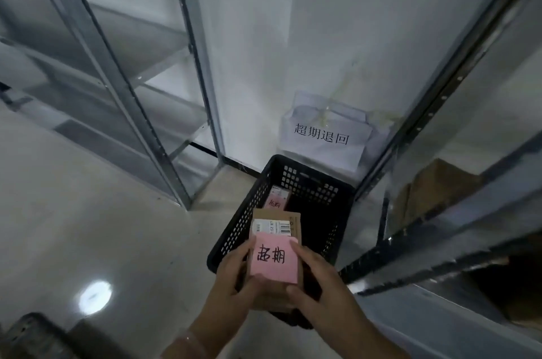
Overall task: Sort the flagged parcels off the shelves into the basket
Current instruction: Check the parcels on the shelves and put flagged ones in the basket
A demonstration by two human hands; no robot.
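Observation:
A small brown cardboard parcel point(278, 223) with a white barcode label and a pink handwritten flag point(274, 259) is held over the near end of a black perforated basket point(311, 185) on the floor. My left hand point(231, 276) grips its left side and my right hand point(315, 276) grips its right side and near corner. Inside the basket lies another parcel with a pink flag point(277, 198).
A white paper sign with printed characters point(322, 135) hangs on the wall behind the basket. Metal shelf racks stand at left point(123, 89) and right point(440, 130); brown boxes point(434, 191) sit on the right rack. Pale glossy floor point(88, 212) spreads to the left.

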